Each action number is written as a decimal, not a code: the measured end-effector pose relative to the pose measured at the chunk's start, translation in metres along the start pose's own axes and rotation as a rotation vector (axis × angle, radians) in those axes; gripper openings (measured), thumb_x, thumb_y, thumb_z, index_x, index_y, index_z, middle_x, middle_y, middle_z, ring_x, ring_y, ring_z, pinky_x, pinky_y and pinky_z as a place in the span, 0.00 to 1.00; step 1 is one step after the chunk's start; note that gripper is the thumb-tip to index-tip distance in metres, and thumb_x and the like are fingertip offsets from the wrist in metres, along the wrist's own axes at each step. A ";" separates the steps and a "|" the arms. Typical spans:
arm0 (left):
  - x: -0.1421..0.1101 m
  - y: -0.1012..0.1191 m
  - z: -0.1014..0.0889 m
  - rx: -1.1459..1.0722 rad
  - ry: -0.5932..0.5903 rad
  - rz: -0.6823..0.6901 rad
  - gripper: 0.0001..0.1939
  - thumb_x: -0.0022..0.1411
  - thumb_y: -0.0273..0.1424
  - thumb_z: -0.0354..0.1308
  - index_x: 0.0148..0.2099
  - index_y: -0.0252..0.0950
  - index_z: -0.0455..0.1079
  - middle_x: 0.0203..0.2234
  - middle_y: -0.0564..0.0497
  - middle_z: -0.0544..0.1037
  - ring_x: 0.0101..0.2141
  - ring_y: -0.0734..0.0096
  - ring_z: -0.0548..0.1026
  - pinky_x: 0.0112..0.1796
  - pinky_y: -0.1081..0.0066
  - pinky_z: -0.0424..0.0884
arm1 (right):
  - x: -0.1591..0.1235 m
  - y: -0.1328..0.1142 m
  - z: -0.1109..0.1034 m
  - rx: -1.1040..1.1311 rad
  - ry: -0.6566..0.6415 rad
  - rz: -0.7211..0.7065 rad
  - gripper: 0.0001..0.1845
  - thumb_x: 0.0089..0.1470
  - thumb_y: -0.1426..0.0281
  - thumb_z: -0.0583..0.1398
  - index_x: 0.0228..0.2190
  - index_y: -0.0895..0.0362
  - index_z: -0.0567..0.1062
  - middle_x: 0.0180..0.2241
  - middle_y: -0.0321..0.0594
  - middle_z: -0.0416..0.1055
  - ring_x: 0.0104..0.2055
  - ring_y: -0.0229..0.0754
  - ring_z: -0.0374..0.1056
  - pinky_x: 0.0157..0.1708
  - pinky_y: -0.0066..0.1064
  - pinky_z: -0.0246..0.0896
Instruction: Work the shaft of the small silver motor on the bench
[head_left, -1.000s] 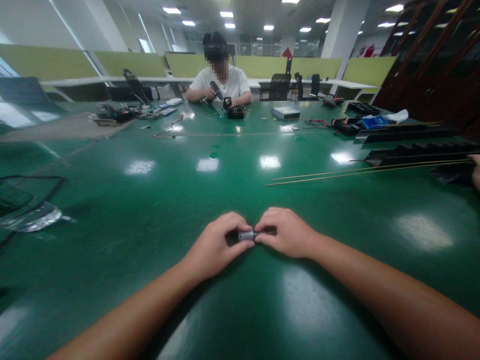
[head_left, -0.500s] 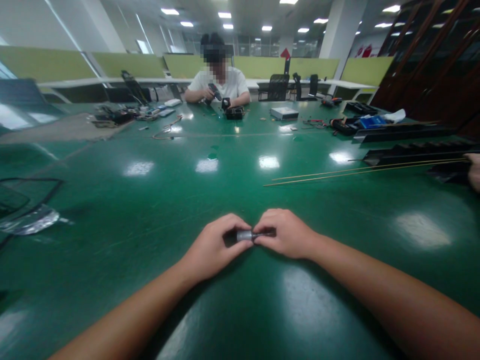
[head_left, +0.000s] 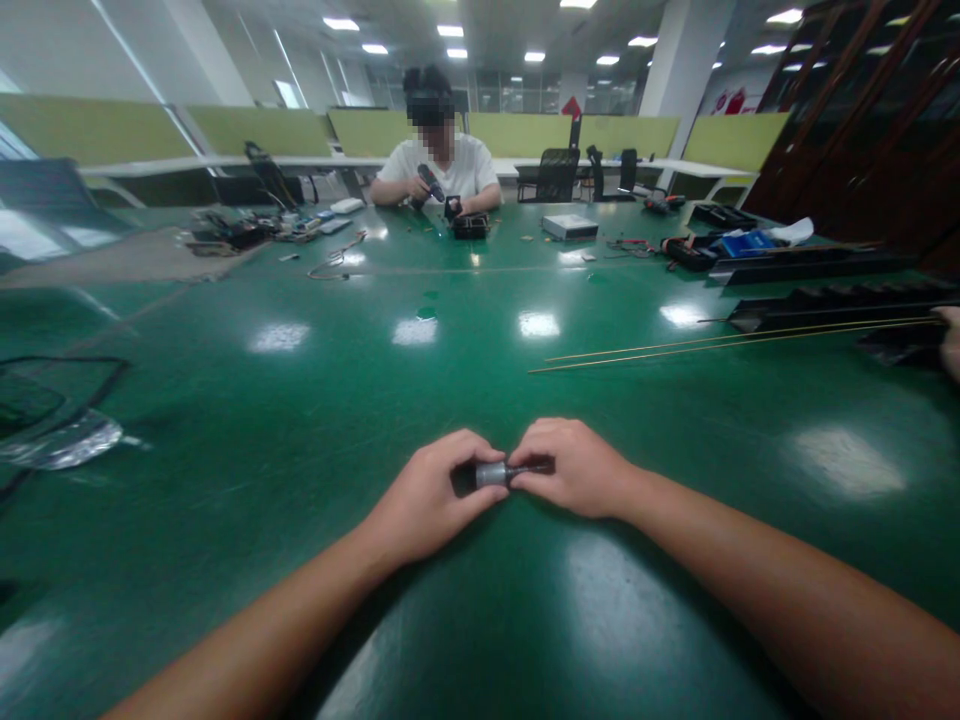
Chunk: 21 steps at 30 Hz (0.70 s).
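Observation:
A small grey metal cylinder (head_left: pixel 491 474) lies between my two hands, low over the green table (head_left: pixel 300 400). My left hand (head_left: pixel 431 495) curls its fingers and thumb around the cylinder's left end. My right hand (head_left: pixel 574 467) pinches the thinner dark part that sticks out of its right end. Both wrists rest near the table's front. Most of the part is hidden by my fingers.
Two thin brass rods (head_left: pixel 720 345) lie to the right, beside long black trays (head_left: pixel 832 300). A black cable and a clear plastic bag (head_left: pixel 60 440) sit at the left. Across the table a person in white (head_left: pixel 442 165) holds a power tool. Another person's hand (head_left: pixel 951 345) shows at the right edge.
My hands have stayed in place on the cylinder, with only slight finger shifts. The person across the table has moved a little.

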<state>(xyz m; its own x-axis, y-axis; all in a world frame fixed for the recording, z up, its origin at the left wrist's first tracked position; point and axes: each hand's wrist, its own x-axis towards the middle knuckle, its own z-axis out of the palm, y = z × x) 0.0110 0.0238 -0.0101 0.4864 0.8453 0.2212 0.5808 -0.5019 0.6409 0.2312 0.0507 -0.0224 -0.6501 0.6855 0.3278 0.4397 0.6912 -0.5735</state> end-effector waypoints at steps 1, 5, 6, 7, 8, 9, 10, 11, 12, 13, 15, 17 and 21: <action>0.000 0.000 0.000 0.000 0.000 -0.001 0.08 0.60 0.31 0.64 0.43 0.37 0.74 0.38 0.50 0.78 0.39 0.65 0.75 0.42 0.68 0.70 | 0.000 0.000 0.000 0.002 0.000 0.001 0.05 0.53 0.71 0.66 0.34 0.57 0.80 0.33 0.39 0.77 0.36 0.40 0.69 0.39 0.30 0.61; -0.001 0.001 -0.001 0.006 -0.002 0.000 0.09 0.59 0.31 0.64 0.43 0.37 0.74 0.38 0.50 0.78 0.39 0.65 0.75 0.42 0.68 0.70 | 0.000 -0.001 -0.001 0.004 -0.002 0.004 0.05 0.52 0.71 0.66 0.34 0.57 0.80 0.32 0.39 0.77 0.35 0.39 0.69 0.37 0.30 0.60; -0.001 0.001 -0.001 0.007 -0.002 0.000 0.09 0.59 0.31 0.64 0.43 0.37 0.74 0.38 0.49 0.78 0.39 0.65 0.75 0.41 0.67 0.70 | 0.000 -0.001 -0.001 0.003 -0.001 0.007 0.05 0.52 0.71 0.66 0.34 0.57 0.80 0.31 0.39 0.77 0.35 0.39 0.69 0.37 0.30 0.60; -0.001 0.002 -0.001 0.009 -0.002 0.000 0.09 0.59 0.31 0.64 0.43 0.37 0.74 0.38 0.49 0.78 0.39 0.65 0.75 0.41 0.67 0.70 | 0.000 -0.001 -0.001 0.002 0.002 0.012 0.05 0.52 0.71 0.66 0.34 0.57 0.80 0.31 0.38 0.76 0.34 0.39 0.68 0.36 0.30 0.60; -0.002 0.002 -0.001 0.011 -0.001 -0.001 0.09 0.59 0.31 0.64 0.43 0.37 0.74 0.37 0.49 0.78 0.39 0.65 0.75 0.41 0.67 0.70 | -0.001 0.000 -0.001 0.001 0.004 0.017 0.05 0.51 0.71 0.66 0.33 0.57 0.80 0.30 0.38 0.76 0.34 0.39 0.68 0.36 0.30 0.59; -0.002 0.002 -0.001 0.013 -0.001 -0.003 0.09 0.59 0.31 0.64 0.42 0.37 0.74 0.37 0.49 0.78 0.38 0.65 0.75 0.41 0.67 0.70 | -0.001 0.000 -0.001 0.001 0.006 0.021 0.05 0.51 0.71 0.66 0.33 0.57 0.80 0.30 0.38 0.76 0.34 0.39 0.68 0.37 0.30 0.59; -0.002 0.002 -0.001 0.013 -0.002 -0.003 0.08 0.59 0.31 0.64 0.42 0.37 0.74 0.37 0.49 0.78 0.38 0.64 0.75 0.41 0.67 0.70 | -0.001 0.000 -0.001 0.002 0.008 0.026 0.05 0.50 0.71 0.66 0.32 0.57 0.80 0.30 0.38 0.76 0.34 0.39 0.69 0.37 0.30 0.59; -0.001 0.002 -0.001 0.013 -0.003 -0.002 0.08 0.59 0.31 0.64 0.42 0.37 0.74 0.37 0.49 0.78 0.38 0.64 0.75 0.41 0.67 0.70 | -0.001 0.000 -0.002 0.003 0.010 0.029 0.04 0.50 0.71 0.66 0.32 0.57 0.80 0.30 0.38 0.76 0.34 0.40 0.69 0.37 0.31 0.59; -0.001 0.002 -0.001 0.012 -0.005 0.001 0.08 0.59 0.31 0.64 0.43 0.37 0.74 0.37 0.49 0.78 0.39 0.64 0.75 0.41 0.67 0.70 | -0.002 0.000 -0.002 0.004 0.011 0.032 0.04 0.50 0.71 0.66 0.31 0.57 0.80 0.30 0.39 0.76 0.35 0.40 0.69 0.38 0.31 0.59; -0.001 0.001 -0.001 0.009 -0.007 0.003 0.08 0.59 0.31 0.64 0.43 0.37 0.74 0.37 0.49 0.78 0.39 0.64 0.75 0.41 0.67 0.70 | -0.002 0.000 -0.002 0.006 0.012 0.034 0.04 0.49 0.72 0.66 0.31 0.58 0.79 0.31 0.39 0.76 0.35 0.40 0.69 0.38 0.32 0.59; -0.001 0.001 -0.001 0.006 -0.008 0.004 0.08 0.60 0.31 0.64 0.43 0.37 0.74 0.38 0.49 0.78 0.39 0.64 0.75 0.41 0.67 0.70 | -0.002 -0.001 -0.003 0.007 0.014 0.041 0.04 0.49 0.72 0.67 0.30 0.58 0.79 0.30 0.39 0.76 0.34 0.40 0.69 0.38 0.32 0.59; -0.002 0.001 -0.001 0.003 -0.005 0.004 0.08 0.59 0.31 0.64 0.43 0.37 0.74 0.38 0.49 0.78 0.39 0.64 0.75 0.41 0.67 0.70 | -0.002 0.000 -0.003 0.005 0.014 0.047 0.04 0.48 0.72 0.67 0.30 0.58 0.79 0.30 0.39 0.76 0.34 0.40 0.69 0.38 0.32 0.59; -0.002 0.002 -0.001 0.004 -0.007 -0.002 0.08 0.60 0.31 0.64 0.43 0.37 0.74 0.38 0.49 0.78 0.39 0.64 0.75 0.42 0.67 0.70 | -0.002 0.000 -0.005 0.001 0.005 0.060 0.04 0.48 0.72 0.67 0.29 0.58 0.79 0.29 0.38 0.75 0.33 0.40 0.69 0.37 0.31 0.58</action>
<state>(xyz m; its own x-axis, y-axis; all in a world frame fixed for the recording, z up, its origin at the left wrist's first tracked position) 0.0102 0.0213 -0.0084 0.4897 0.8450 0.2150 0.5842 -0.5010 0.6385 0.2361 0.0504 -0.0190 -0.6190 0.7272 0.2966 0.4777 0.6484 -0.5928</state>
